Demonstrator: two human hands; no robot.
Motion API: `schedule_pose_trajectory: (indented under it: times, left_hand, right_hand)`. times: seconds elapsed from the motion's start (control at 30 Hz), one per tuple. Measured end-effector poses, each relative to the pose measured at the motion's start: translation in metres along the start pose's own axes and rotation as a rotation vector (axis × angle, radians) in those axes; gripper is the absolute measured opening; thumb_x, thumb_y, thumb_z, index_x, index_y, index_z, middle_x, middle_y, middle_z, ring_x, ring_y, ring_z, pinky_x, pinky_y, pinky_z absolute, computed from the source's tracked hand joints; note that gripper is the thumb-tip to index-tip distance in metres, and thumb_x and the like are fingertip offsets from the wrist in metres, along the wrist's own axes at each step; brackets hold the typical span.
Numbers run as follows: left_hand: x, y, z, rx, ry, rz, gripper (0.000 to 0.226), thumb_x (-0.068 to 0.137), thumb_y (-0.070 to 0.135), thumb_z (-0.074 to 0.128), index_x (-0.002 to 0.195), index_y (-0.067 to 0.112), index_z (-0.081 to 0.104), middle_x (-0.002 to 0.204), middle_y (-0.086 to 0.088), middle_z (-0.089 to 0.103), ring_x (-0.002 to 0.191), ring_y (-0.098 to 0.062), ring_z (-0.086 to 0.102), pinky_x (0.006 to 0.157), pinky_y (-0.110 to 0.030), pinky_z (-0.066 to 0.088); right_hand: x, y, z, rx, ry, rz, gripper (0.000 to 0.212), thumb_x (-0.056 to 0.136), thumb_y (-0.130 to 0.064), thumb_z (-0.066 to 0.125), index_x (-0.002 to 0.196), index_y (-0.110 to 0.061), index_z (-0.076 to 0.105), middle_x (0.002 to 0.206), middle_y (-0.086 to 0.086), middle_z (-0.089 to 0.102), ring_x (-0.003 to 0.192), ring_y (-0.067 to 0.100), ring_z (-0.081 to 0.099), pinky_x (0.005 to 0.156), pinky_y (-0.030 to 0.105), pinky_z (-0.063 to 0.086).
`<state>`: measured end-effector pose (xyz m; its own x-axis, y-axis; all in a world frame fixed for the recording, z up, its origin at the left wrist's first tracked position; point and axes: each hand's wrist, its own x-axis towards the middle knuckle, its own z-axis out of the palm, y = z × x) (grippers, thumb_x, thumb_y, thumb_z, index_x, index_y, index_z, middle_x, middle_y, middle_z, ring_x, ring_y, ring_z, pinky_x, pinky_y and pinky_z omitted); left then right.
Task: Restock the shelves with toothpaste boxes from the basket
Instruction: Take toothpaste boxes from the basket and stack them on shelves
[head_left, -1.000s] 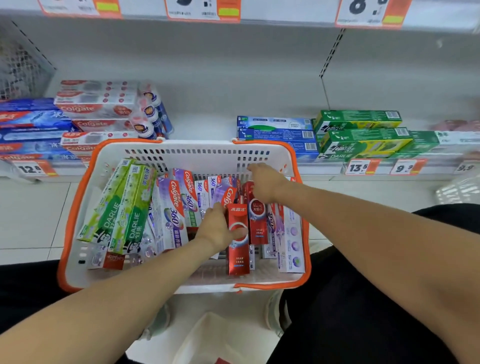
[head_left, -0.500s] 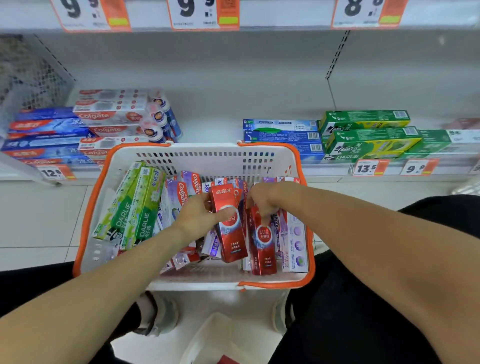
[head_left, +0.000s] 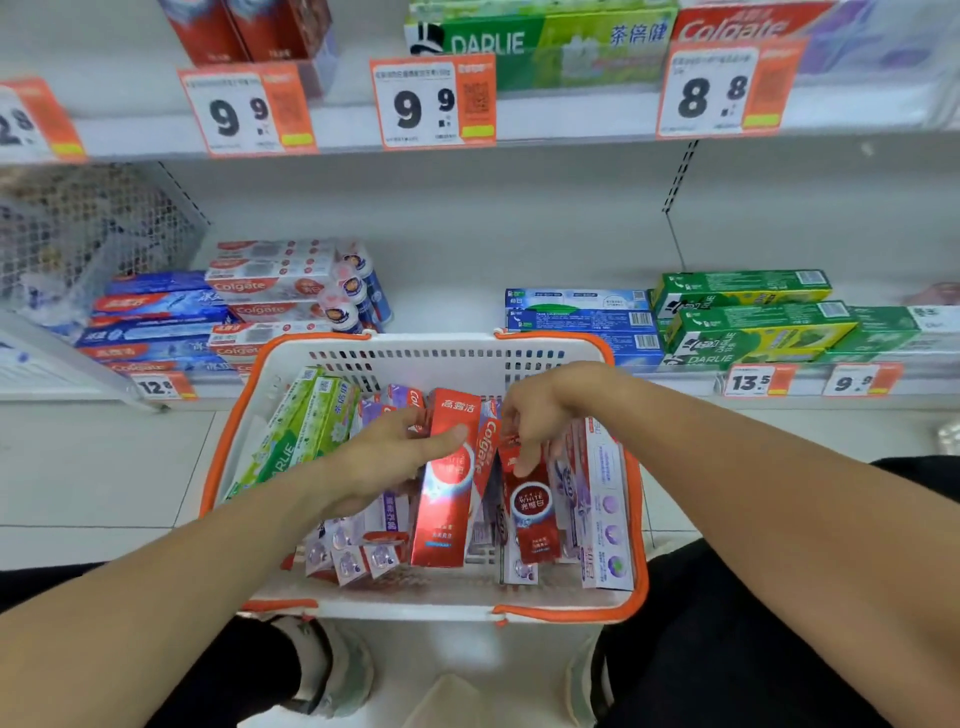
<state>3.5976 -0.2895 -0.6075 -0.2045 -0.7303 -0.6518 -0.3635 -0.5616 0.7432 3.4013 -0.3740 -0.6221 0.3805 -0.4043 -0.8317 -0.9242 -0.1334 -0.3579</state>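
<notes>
A white basket with an orange rim (head_left: 640, 525) stands on the floor in front of me, holding several toothpaste boxes. My left hand (head_left: 389, 457) grips a bright red Colgate box (head_left: 444, 499) near its top, thumb across the front, lifting it upright. My right hand (head_left: 540, 410) pinches the top of a darker red box (head_left: 530, 512) marked WHITE beside it. Green Darlie boxes (head_left: 296, 431) lean at the basket's left side. Purple and white boxes (head_left: 602, 499) stand at its right.
The lower shelf (head_left: 447, 306) carries Colgate boxes at the left, blue boxes (head_left: 582, 317) in the middle and green Darlie boxes (head_left: 748, 317) at the right. The upper shelf edge (head_left: 561, 111) bears price tags, with red boxes (head_left: 254, 28) and Darlie boxes above. My knees flank the basket.
Both hands have lifted their red boxes higher out of the basket. My view has tilted up, so the upper shelf with its boxes has come into sight.
</notes>
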Motion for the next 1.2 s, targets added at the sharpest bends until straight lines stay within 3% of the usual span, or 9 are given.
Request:
schedule_pose_trajectory:
  times: [0.17, 0.33, 0.43, 0.5, 0.63, 0.8, 0.97, 1.1, 1.2]
  left_hand:
    - [-0.023, 0.05, -0.034, 0.047, 0.09, 0.13, 0.028, 0.087, 0.034, 0.071, 0.111, 0.022, 0.065, 0.098, -0.003, 0.077, 0.087, -0.021, 0.074, 0.075, -0.035, 0.056]
    - [-0.056, 0.109, -0.074, 0.082, 0.082, 0.34, 0.035, 0.078, 0.028, 0.075, 0.111, 0.019, 0.066, 0.094, -0.004, 0.078, 0.077, -0.014, 0.072, 0.058, -0.024, 0.051]
    - [-0.065, 0.121, -0.093, 0.006, 0.15, 0.471, 0.05, 0.068, 0.034, 0.078, 0.113, 0.016, 0.067, 0.098, -0.005, 0.077, 0.091, -0.027, 0.074, 0.073, -0.039, 0.059]
    - [-0.069, 0.125, -0.104, -0.041, 0.218, 0.533, 0.057, 0.063, 0.043, 0.088, 0.11, 0.018, 0.068, 0.099, -0.004, 0.078, 0.094, -0.03, 0.074, 0.083, -0.05, 0.056]
    - [-0.068, 0.13, -0.12, -0.106, 0.302, 0.671, 0.064, 0.052, 0.056, 0.088, 0.107, 0.028, 0.069, 0.102, 0.001, 0.077, 0.096, -0.021, 0.073, 0.086, -0.041, 0.055]
    - [-0.064, 0.132, -0.121, -0.241, 0.377, 0.709, 0.062, 0.055, 0.036, 0.082, 0.109, 0.015, 0.062, 0.091, 0.0, 0.078, 0.085, -0.019, 0.074, 0.077, -0.028, 0.058]
    - [-0.062, 0.129, -0.118, -0.185, 0.385, 0.733, 0.05, 0.065, 0.031, 0.085, 0.109, 0.02, 0.063, 0.089, 0.004, 0.078, 0.084, -0.013, 0.074, 0.077, -0.021, 0.056]
    - [-0.065, 0.13, -0.112, -0.094, 0.379, 0.771, 0.047, 0.07, 0.036, 0.085, 0.111, 0.033, 0.061, 0.098, 0.015, 0.075, 0.087, -0.001, 0.07, 0.081, -0.026, 0.055]
    - [-0.064, 0.131, -0.112, -0.091, 0.361, 0.787, 0.049, 0.068, 0.046, 0.081, 0.111, 0.035, 0.06, 0.101, 0.016, 0.074, 0.091, -0.005, 0.071, 0.085, -0.036, 0.057]
  right_hand:
    - [-0.047, -0.009, -0.06, 0.28, 0.215, -0.13, 0.04, 0.079, -0.02, 0.083, 0.112, -0.01, 0.063, 0.111, 0.015, 0.072, 0.083, 0.022, 0.066, 0.065, 0.028, 0.054]
    - [-0.109, -0.036, -0.1, 0.348, 0.456, -0.286, 0.042, 0.073, -0.021, 0.086, 0.105, -0.009, 0.063, 0.098, 0.014, 0.075, 0.079, 0.022, 0.067, 0.067, 0.035, 0.05]
    - [-0.143, -0.052, -0.115, 0.417, 0.664, -0.377, 0.048, 0.064, -0.025, 0.089, 0.1, -0.006, 0.063, 0.08, 0.01, 0.073, 0.064, 0.013, 0.061, 0.064, 0.033, 0.043]
    - [-0.163, -0.062, -0.124, 0.495, 0.82, -0.477, 0.056, 0.055, -0.03, 0.088, 0.1, -0.006, 0.064, 0.082, 0.011, 0.075, 0.073, 0.02, 0.067, 0.074, 0.038, 0.049]
    - [-0.195, -0.089, -0.149, 0.474, 1.156, -0.684, 0.047, 0.06, -0.031, 0.088, 0.099, -0.016, 0.068, 0.086, 0.005, 0.077, 0.08, 0.019, 0.071, 0.074, 0.032, 0.057]
    - [-0.209, -0.135, -0.208, 0.375, 1.537, -0.819, 0.038, 0.073, -0.032, 0.085, 0.105, -0.02, 0.068, 0.092, 0.007, 0.074, 0.073, 0.015, 0.065, 0.066, 0.034, 0.056]
    - [-0.185, -0.16, -0.261, 0.233, 1.602, -0.676, 0.047, 0.071, -0.042, 0.083, 0.111, -0.02, 0.072, 0.099, -0.006, 0.073, 0.088, 0.012, 0.071, 0.078, 0.043, 0.06]
    - [-0.153, -0.166, -0.275, 0.182, 1.601, -0.568, 0.047, 0.076, -0.035, 0.083, 0.116, -0.015, 0.072, 0.097, -0.01, 0.069, 0.079, -0.004, 0.063, 0.076, 0.016, 0.054]
    - [-0.137, -0.169, -0.279, 0.23, 1.543, -0.55, 0.044, 0.078, -0.031, 0.083, 0.118, -0.016, 0.07, 0.1, -0.006, 0.068, 0.082, 0.007, 0.067, 0.072, 0.018, 0.056]
